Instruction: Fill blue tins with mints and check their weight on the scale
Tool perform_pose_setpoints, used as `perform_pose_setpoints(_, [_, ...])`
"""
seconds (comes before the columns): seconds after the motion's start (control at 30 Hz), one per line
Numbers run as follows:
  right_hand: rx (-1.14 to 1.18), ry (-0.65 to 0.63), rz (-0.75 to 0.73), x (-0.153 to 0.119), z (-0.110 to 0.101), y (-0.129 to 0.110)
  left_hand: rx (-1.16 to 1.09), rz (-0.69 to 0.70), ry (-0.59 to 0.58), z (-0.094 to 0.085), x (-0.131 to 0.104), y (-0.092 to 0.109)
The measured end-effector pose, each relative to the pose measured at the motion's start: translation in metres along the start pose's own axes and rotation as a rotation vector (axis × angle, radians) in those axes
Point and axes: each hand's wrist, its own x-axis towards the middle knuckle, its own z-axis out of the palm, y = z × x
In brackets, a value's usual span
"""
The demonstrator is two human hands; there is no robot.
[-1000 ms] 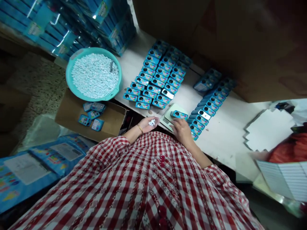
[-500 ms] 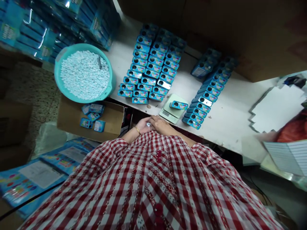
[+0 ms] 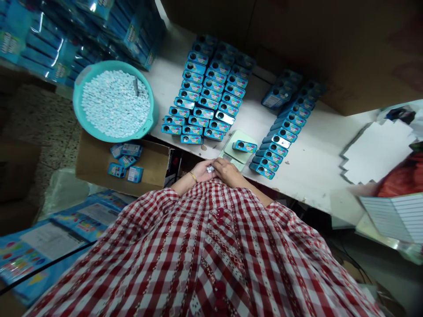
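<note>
My left hand (image 3: pixel 201 171) is cupped palm up at the table's front edge, with a few small white candies (image 3: pixel 210 169) in it. Curled over its fingertips, my right hand (image 3: pixel 227 171) touches the left beside the candies; what its fingers pinch, if anything, is hidden. Just beyond the hands a pale kitchen scale (image 3: pixel 243 157) carries one blue tin (image 3: pixel 245 146) with a dark round hole in its top. A turquoise basin (image 3: pixel 152 119) at the left is full of the same candies, a grey scoop (image 3: pixel 135 86) standing in them.
Rows of blue tins (image 3: pixel 202 112) stand on the white table (image 3: pixel 307 163) behind the scale, and another row (image 3: pixel 276 145) to its right. A cardboard box (image 3: pixel 153 169) with several blue packs sits below the basin. Large cartons (image 3: pixel 297 39) block the back.
Both hands have shifted slightly right in view and the right fingers have drawn back a little, so more candies show in the left palm. The view itself has moved slightly.
</note>
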Motion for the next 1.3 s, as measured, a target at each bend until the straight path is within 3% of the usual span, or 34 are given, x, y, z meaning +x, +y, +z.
perform_pose_setpoints(0.1, [0.050,0.042,-0.062,-0.008,-0.004,0.005,0.006,-0.033,0.007,0.003,0.005,0.000])
perform_pose_setpoints(0.17, [0.060,0.182,-0.043,-0.017,-0.011,0.016,-0.006,-0.038,0.011,0.006,0.008,0.001])
perform_pose_setpoints(0.3, [-0.028,0.583,0.303,-0.036,-0.033,0.068,-0.032,0.011,0.052,0.015,0.010,0.004])
perform_pose_setpoints(0.4, [0.060,0.533,0.367,-0.040,-0.039,0.109,-0.093,0.057,0.057,0.025,0.003,0.016])
perform_pose_setpoints(0.5, [0.188,0.503,0.382,-0.036,-0.033,0.129,-0.202,0.202,-0.001,0.031,-0.016,0.055])
perform_pose_setpoints(0.57, [0.215,0.548,0.398,-0.034,-0.024,0.131,-0.314,0.444,-0.004,0.028,-0.036,0.097])
perform_pose_setpoints(0.67, [0.233,0.586,0.420,-0.036,-0.013,0.127,-0.447,0.829,0.075,0.010,-0.069,0.163])
perform_pose_setpoints(0.77, [0.229,0.617,0.444,-0.039,-0.009,0.123,-0.512,0.959,0.183,-0.014,-0.088,0.195])
perform_pose_setpoints(0.87, [0.212,0.677,0.447,-0.038,-0.020,0.117,-0.487,0.908,0.180,-0.020,-0.081,0.176])
perform_pose_setpoints(0.93, [0.169,0.707,0.402,-0.036,-0.035,0.109,-0.382,0.790,0.041,-0.011,-0.066,0.143])
perform_pose_setpoints(1.0, [0.063,0.697,0.301,-0.032,-0.056,0.096,-0.253,0.586,-0.127,0.005,-0.045,0.107])
perform_pose_setpoints(1.13, [-0.371,0.478,0.036,-0.016,-0.095,0.049,-0.155,0.298,-0.226,0.043,0.000,0.058])
perform_pose_setpoints(1.3, [-0.774,0.170,-0.167,0.008,-0.103,-0.003,-0.145,0.181,-0.205,0.068,0.039,0.042])
